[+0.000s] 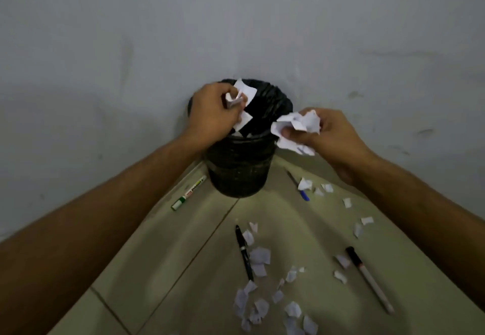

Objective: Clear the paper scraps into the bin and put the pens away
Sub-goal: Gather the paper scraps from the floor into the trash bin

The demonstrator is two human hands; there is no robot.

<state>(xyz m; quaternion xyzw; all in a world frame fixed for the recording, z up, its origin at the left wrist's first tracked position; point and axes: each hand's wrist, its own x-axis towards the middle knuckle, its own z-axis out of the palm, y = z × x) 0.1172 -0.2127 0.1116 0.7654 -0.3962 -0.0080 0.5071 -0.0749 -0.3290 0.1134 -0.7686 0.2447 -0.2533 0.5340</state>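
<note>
A black mesh bin [240, 169] with a black liner stands on the floor against the wall. My left hand [212, 114] is over the bin's mouth, gripping white paper scraps [242, 90]. My right hand [330, 135] hovers at the bin's right rim, clutching a crumpled wad of paper [296, 130]. Several loose scraps [258, 256] lie scattered on the tiles below. A green marker [188, 193] lies left of the bin, a blue pen [299, 186] to its right, a black pen [244, 252] in the middle, and a black-capped white pen [368, 278] further right.
The grey wall [236, 19] rises directly behind the bin. Beige floor tiles [162, 269] with dark grout lines spread toward me. My forearms reach in from the lower left and the right.
</note>
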